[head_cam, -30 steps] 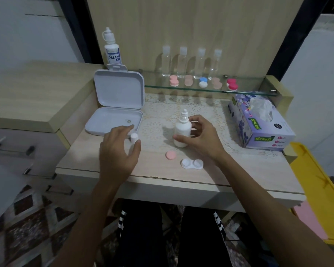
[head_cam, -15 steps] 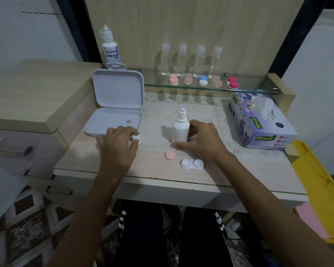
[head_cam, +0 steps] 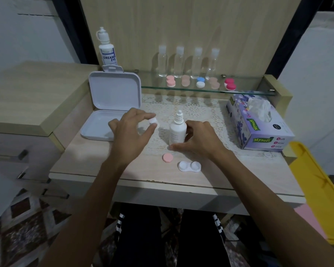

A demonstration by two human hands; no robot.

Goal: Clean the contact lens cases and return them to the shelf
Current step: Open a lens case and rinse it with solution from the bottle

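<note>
The left hand (head_cam: 132, 134) pinches a small white cap (head_cam: 153, 121) between thumb and fingertips, raised just off the table and just to the left of the dropper bottle (head_cam: 177, 131). That bottle stands upright, its bare nozzle pointing up, a little higher than the cap and to its right; a recapping would probably mean carrying the cap rightward and over the tip. The right hand (head_cam: 198, 140) curls round the bottle's body from its right side, steadying it. Below and slightly left of this grip lies a loose pink lid (head_cam: 167, 157); directly below it, nearer the right hand, the open white lens case (head_cam: 189, 166) lies with its long axis left to right.
</note>
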